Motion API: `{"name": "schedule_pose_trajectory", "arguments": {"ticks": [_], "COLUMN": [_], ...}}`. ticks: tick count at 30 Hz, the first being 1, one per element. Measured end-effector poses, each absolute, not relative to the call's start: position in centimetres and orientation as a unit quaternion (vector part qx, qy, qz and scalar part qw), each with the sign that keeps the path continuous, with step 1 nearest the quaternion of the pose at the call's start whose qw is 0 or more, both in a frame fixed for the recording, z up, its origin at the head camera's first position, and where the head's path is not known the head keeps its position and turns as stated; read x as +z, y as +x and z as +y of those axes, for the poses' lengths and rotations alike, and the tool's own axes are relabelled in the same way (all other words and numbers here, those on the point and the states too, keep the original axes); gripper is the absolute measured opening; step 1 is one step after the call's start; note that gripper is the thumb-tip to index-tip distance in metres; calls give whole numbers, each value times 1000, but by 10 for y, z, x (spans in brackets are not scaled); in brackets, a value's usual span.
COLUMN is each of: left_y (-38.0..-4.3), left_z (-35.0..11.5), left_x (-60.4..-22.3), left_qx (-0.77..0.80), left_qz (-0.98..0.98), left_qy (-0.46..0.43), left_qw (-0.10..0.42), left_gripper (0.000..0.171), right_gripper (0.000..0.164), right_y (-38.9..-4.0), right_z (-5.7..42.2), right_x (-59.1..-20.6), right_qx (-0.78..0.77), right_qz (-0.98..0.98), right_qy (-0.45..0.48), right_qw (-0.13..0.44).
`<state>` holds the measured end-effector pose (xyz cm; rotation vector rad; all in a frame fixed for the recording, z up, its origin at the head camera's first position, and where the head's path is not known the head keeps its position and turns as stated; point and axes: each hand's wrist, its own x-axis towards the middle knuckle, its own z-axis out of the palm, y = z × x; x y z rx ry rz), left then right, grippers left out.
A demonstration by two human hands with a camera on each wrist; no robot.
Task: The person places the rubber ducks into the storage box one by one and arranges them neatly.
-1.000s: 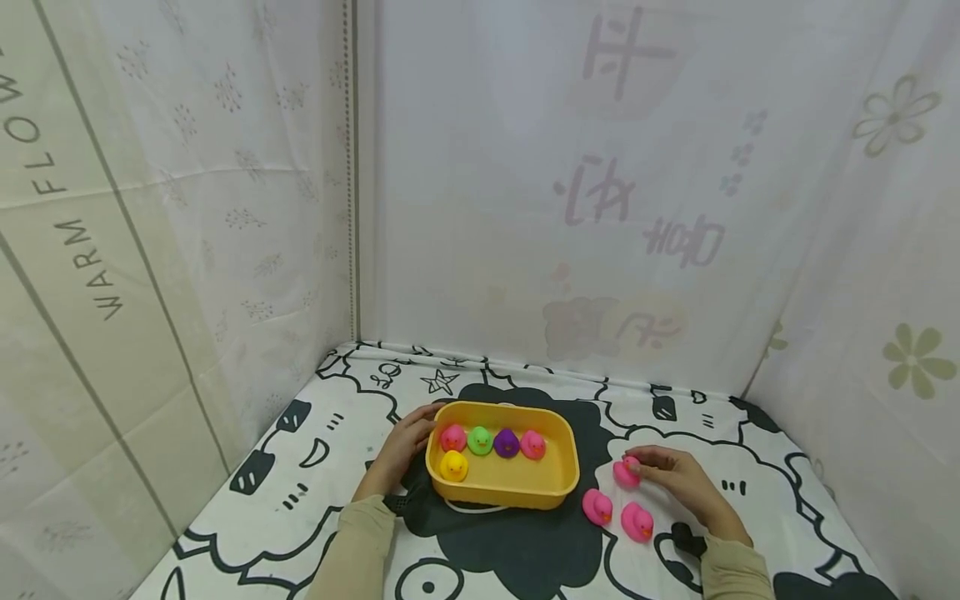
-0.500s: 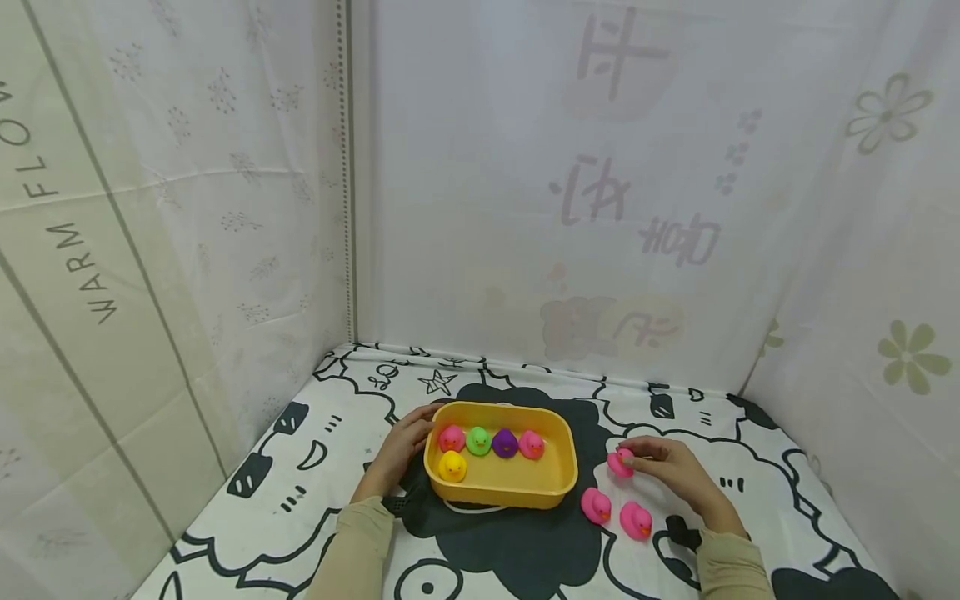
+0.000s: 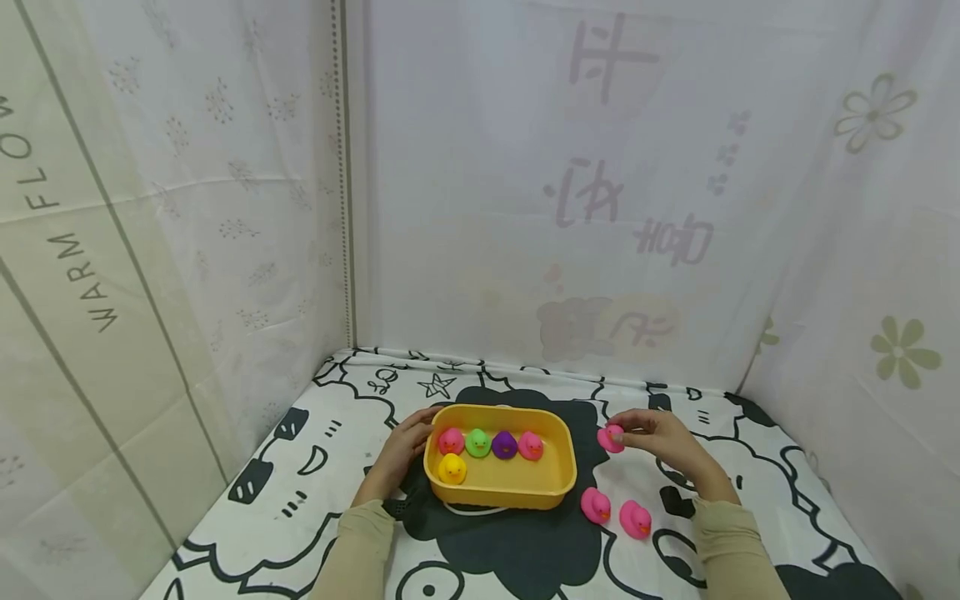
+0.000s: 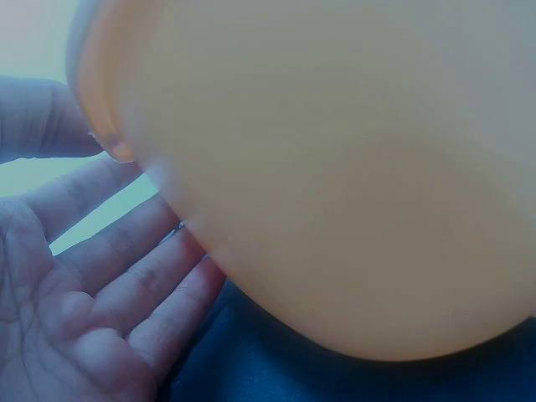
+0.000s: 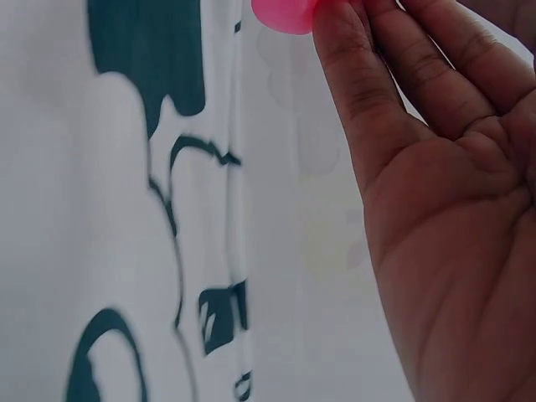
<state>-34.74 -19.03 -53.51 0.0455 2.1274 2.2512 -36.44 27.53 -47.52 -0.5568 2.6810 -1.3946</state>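
Pale printed curtains (image 3: 465,167) enclose the space, and a black-and-white cartoon cloth (image 3: 262,533) covers the surface below them.

The right hand (image 3: 671,442) pinches a pink duck (image 3: 611,438) at its fingertips, the gap between them only as wide as the toy. That duck is off the tub's right edge, level with its back half; how high it is above the cloth I cannot tell. The left hand (image 3: 401,450) is at the left end of the yellow tub (image 3: 495,498), near its back left corner, its fingers nearly straight and spread, touching the wall from outside.

Near the tub's front right corner, two more pink ducks, a near one (image 3: 596,505) and a farther one (image 3: 635,519), rest on the cloth, apart from each other. Inside the tub a row runs along the back edge from the back left corner: a pink toy (image 3: 451,442), a green duck (image 3: 477,442), a purple duck (image 3: 504,445) and another pink toy (image 3: 531,445). A yellow duck (image 3: 452,468) sits in front of the first, by the left edge.

To handle the held duck well, I would keep the pinch light but firm — it looks smooth and rounded, so it could well roll out of a loose grip. Any pass over the right edge should be high enough to miss the rim. The left hand's touch should do to steady the tub, as long as it doesn't push — a shove could jostle the row.
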Motion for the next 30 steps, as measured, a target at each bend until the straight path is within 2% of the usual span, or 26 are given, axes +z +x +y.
{"name": "schedule_pose_trajectory", "arguments": {"ticks": [5, 19, 30], "left_y": [-347, -343, -344], "left_z": [-191, -189, -188], "left_x": [-534, -538, -535], "left_qx": [726, 723, 720], "left_qz": [688, 690, 693], "left_qy": [14, 18, 19], "left_qw": [22, 25, 17], "left_gripper": [44, 44, 45], "right_gripper": [33, 26, 27], "right_y": [-380, -392, -392], "right_z": [262, 200, 137], "right_x": [-469, -456, -445], "right_qx": [-439, -404, -369], "right_qz": [872, 849, 828], "right_qy": [-213, -328, -394], "right_qw": [46, 89, 153]}}
